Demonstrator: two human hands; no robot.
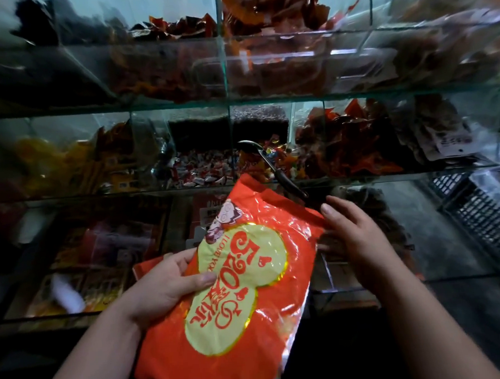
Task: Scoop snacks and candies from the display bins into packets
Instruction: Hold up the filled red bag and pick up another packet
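Packet (pixel 241 276) near centre, mouth toward far candies (pixel 201 174): thin foil, likely light, floppy, slick. Left hand (pixel 167 283) grips left edge; right hand (pixel 358 241) loose-fingered, empty, beside right edge. Best pinch mouth rim.

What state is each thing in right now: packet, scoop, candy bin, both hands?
red packet: held up tilted, top end toward the bins.
left hand: grips the packet's left edge.
right hand: open, fingers by the packet's right edge.
scoop: unheld, lying in the candy bin, handle outward.
candy bin: stocked with wrapped candies.
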